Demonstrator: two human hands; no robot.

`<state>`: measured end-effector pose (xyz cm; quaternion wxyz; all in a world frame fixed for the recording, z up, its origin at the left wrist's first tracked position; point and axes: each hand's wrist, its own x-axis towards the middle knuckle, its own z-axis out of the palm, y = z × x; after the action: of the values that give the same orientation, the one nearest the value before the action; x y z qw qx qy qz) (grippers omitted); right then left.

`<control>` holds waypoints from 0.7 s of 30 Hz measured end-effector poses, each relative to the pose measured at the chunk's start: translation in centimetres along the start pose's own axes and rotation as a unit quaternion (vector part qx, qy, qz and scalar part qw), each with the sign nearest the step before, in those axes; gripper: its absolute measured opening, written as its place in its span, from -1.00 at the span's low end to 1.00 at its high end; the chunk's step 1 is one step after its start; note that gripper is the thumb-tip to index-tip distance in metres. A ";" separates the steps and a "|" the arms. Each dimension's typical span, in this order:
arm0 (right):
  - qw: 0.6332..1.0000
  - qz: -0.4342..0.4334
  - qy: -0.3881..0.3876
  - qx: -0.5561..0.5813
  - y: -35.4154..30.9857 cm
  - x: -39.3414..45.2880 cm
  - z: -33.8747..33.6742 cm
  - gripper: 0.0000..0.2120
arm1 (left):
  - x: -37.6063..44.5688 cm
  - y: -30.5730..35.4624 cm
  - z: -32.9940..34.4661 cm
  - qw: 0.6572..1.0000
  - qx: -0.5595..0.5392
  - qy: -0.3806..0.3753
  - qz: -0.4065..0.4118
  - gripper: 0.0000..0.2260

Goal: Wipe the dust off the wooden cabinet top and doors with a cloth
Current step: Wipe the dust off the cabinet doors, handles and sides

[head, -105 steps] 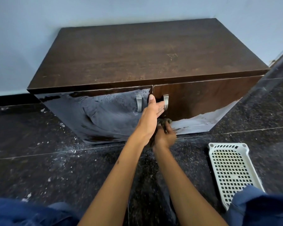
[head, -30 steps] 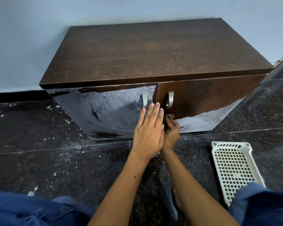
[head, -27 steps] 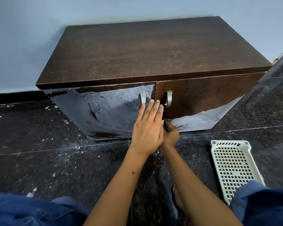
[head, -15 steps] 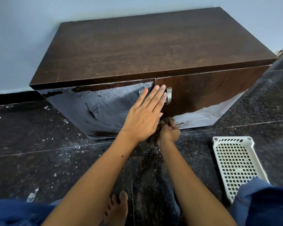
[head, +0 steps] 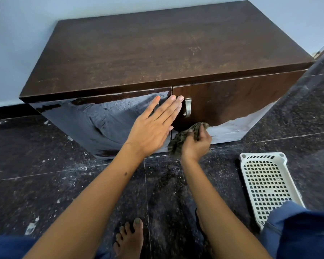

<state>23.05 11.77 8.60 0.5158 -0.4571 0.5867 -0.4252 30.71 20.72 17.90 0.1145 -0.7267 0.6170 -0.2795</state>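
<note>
While the left hand (head: pixel 153 128) lies flat with straight fingers across the seam between the two doors, the right hand (head: pixel 195 144) grips a bunched patterned cloth (head: pixel 178 140) against the lower left corner of the right door (head: pixel 232 103). Cabinet top (head: pixel 157 47) dark wood, faintly scuffed. Left door (head: pixel 94 120) streaked grey with dust; right door dusty along the bottom. Metal handle (head: pixel 188 107) just beside the left fingertips. White perforated tray (head: pixel 267 186) on the floor at right.

One cabinet (head: pixel 157 53), two doors (head: pixel 105 124), one cloth (head: pixel 178 141), one basket (head: pixel 266 186), two hands (head: pixel 153 128)
</note>
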 end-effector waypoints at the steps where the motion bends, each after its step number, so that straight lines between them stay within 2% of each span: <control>1: 1.000 -0.006 -0.016 -0.015 0.5 -0.4 0.0 -0.61 | 0.0 0.0 0.0 1.000 0.001 0.000 0.000 -0.49; 5: 0.991 0.131 -0.037 -0.002 1.1 -0.2 -0.3 -0.63 | 0.0 -0.2 -0.1 1.000 0.019 0.013 0.002 -0.49; 6: 0.992 0.118 -0.031 -0.008 0.9 -0.3 -0.2 -0.62 | 0.0 -0.2 0.0 1.000 0.025 0.015 0.002 -0.49; 9: 0.999 -0.002 -0.037 -0.019 0.1 -1.7 1.0 -0.58 | 0.0 0.1 0.3 0.999 0.046 0.017 -0.006 -0.49; 11: 0.997 -0.027 -0.066 -0.028 0.7 -3.2 1.8 -0.59 | 0.0 0.3 0.3 0.999 0.043 0.013 -0.012 -0.49; 13: 0.994 0.053 -0.088 -0.024 1.8 -3.8 2.0 -0.63 | 0.0 0.3 0.3 0.999 0.042 0.014 -0.013 -0.49; 15: 0.975 0.209 -0.073 0.026 2.0 -3.1 2.0 -0.72 | 0.0 0.2 0.1 0.999 0.044 0.015 -0.010 -0.49; 16: 0.964 0.254 -0.056 0.046 1.8 -2.4 2.0 -0.78 | 0.0 0.1 0.0 0.999 0.042 0.014 -0.009 -0.49; 18: 0.960 0.271 -0.019 0.074 1.1 -1.5 2.2 -0.82 | 0.1 0.2 0.0 0.999 0.036 0.013 -0.011 -0.49; 21: 0.965 0.225 -0.019 0.135 0.3 -2.7 3.1 -0.69 | 0.0 0.5 0.2 0.999 0.032 0.016 -0.022 -0.49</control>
<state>26.24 14.34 8.51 0.6662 -0.2477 0.6015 -0.3649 30.43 20.60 17.48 0.1217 -0.7314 0.5936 -0.3128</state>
